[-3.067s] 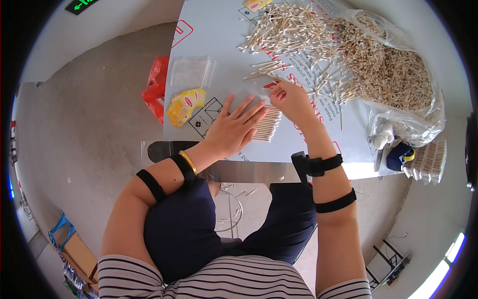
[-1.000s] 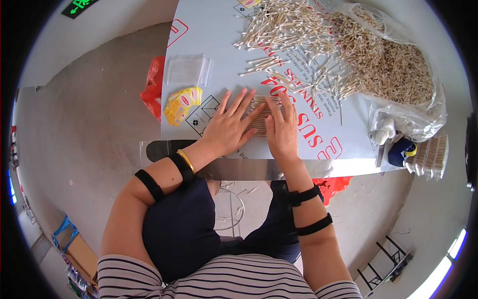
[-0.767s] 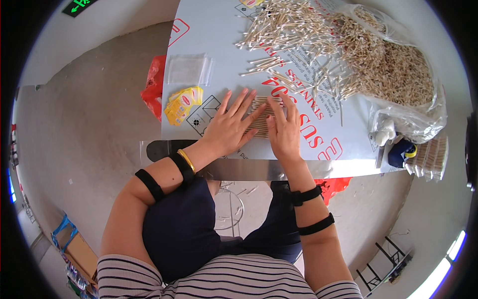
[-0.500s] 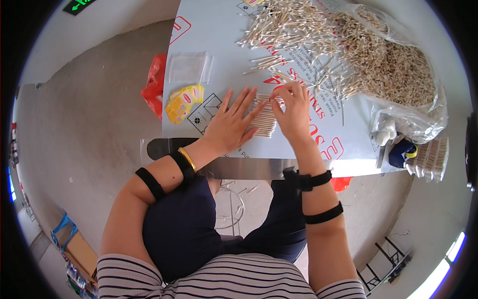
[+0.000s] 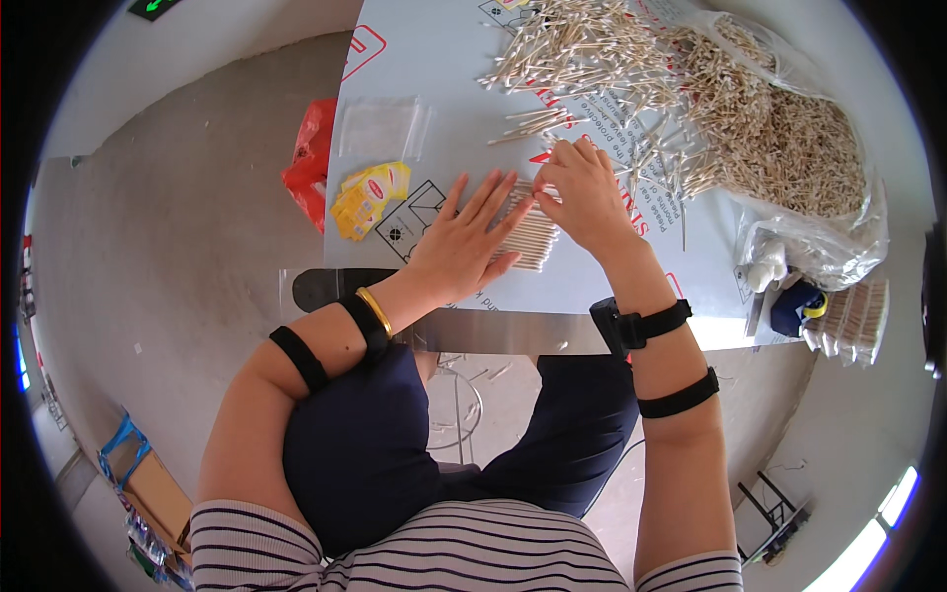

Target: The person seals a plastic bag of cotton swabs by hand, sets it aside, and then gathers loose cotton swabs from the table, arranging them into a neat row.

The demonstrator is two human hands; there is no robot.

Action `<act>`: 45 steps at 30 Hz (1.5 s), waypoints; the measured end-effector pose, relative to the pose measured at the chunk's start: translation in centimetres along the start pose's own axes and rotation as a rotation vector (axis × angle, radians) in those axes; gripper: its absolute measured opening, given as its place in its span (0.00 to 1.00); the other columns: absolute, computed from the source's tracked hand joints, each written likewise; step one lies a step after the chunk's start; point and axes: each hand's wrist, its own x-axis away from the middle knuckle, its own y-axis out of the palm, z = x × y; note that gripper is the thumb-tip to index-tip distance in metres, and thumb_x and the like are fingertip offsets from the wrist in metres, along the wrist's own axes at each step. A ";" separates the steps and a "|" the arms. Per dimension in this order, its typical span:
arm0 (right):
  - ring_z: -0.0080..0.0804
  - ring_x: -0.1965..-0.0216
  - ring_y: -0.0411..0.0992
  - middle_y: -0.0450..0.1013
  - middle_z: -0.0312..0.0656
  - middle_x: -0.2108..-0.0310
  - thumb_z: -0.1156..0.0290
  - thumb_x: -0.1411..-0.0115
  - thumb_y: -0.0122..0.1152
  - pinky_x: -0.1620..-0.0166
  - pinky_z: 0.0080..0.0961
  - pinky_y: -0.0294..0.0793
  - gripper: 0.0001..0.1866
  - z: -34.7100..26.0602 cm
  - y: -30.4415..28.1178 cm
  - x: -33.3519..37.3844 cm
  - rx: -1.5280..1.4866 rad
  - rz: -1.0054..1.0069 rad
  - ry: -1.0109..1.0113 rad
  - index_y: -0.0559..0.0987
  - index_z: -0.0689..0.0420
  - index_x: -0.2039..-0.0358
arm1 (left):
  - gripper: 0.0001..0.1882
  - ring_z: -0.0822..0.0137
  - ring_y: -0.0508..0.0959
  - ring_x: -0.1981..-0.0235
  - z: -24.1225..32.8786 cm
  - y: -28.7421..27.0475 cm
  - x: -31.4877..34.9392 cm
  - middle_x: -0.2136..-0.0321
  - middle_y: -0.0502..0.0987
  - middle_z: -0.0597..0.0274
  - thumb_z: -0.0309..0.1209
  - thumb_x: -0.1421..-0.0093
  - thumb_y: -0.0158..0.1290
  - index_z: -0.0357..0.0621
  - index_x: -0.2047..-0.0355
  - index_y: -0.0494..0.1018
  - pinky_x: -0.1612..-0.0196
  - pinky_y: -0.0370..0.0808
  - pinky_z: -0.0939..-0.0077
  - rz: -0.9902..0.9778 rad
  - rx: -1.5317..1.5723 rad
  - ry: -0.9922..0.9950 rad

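Note:
A neat row of cotton swabs (image 5: 534, 240) lies side by side on the table, partly hidden under my left hand. My left hand (image 5: 462, 237) rests flat with fingers spread, its fingertips along the row's left and upper part. At the row's upper right end, my right hand (image 5: 582, 193) has thumb and fingers pinched together. Whatever sits in that pinch is too small or too covered to make out. A few loose swabs (image 5: 538, 125) lie just beyond it, and a large loose heap of swabs (image 5: 582, 49) spreads behind them.
An open clear plastic bag (image 5: 856, 232) packed with swabs stands at the right. Yellow printed cards (image 5: 371, 200) and clear plastic sleeves (image 5: 380, 128) lie at the left. A red bag (image 5: 311, 158) hangs by the left edge. A navy and yellow roll (image 5: 799, 304) sits at the right corner.
My right forearm has swung outward to the right, while its pinched fingers stay near the row's upper end. My left hand has barely moved.

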 end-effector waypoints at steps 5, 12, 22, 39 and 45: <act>0.35 0.57 0.68 0.69 0.35 0.67 0.71 0.50 0.69 0.50 0.37 0.67 0.05 0.2 -0.3 -0.8 0.051 -0.029 -0.070 0.80 0.53 0.74 | 0.37 0.50 0.48 0.25 -0.1 0.2 0.0 0.27 0.49 0.49 0.52 0.29 0.41 0.47 0.27 0.50 0.27 0.40 0.42 0.005 -0.016 0.006; 0.35 0.57 0.69 0.70 0.35 0.68 0.73 0.52 0.67 0.51 0.34 0.67 0.04 0.0 -0.1 -2.0 0.236 -0.147 -0.142 0.78 0.53 0.76 | 0.38 0.50 0.49 0.26 -0.1 0.3 -0.1 0.27 0.49 0.50 0.52 0.30 0.42 0.46 0.27 0.50 0.27 0.41 0.42 0.023 0.002 0.002; 0.35 0.59 0.71 0.72 0.36 0.70 0.74 0.50 0.66 0.50 0.34 0.67 0.02 1.2 -3.9 1.2 -0.053 -0.023 0.067 0.79 0.53 0.76 | 0.39 0.50 0.47 0.25 -0.1 0.1 0.1 0.26 0.48 0.56 0.53 0.30 0.42 0.45 0.27 0.50 0.26 0.41 0.43 0.008 0.000 0.003; 0.37 0.65 0.75 0.77 0.39 0.72 0.74 0.49 0.66 0.58 0.33 0.73 0.04 0.4 -1.3 6.8 -0.471 0.011 0.415 0.80 0.58 0.72 | 0.38 0.50 0.43 0.24 0.1 0.1 -0.2 0.24 0.45 0.61 0.54 0.30 0.41 0.55 0.25 0.47 0.26 0.37 0.42 -0.039 0.001 -0.008; 0.36 0.63 0.76 0.79 0.42 0.69 0.74 0.48 0.66 0.57 0.32 0.75 0.06 0.2 -1.2 7.9 -0.565 0.018 0.540 0.81 0.60 0.69 | 0.39 0.50 0.44 0.24 0.3 0.1 -0.4 0.25 0.46 0.61 0.56 0.30 0.41 0.56 0.25 0.48 0.26 0.37 0.42 -0.028 -0.012 -0.010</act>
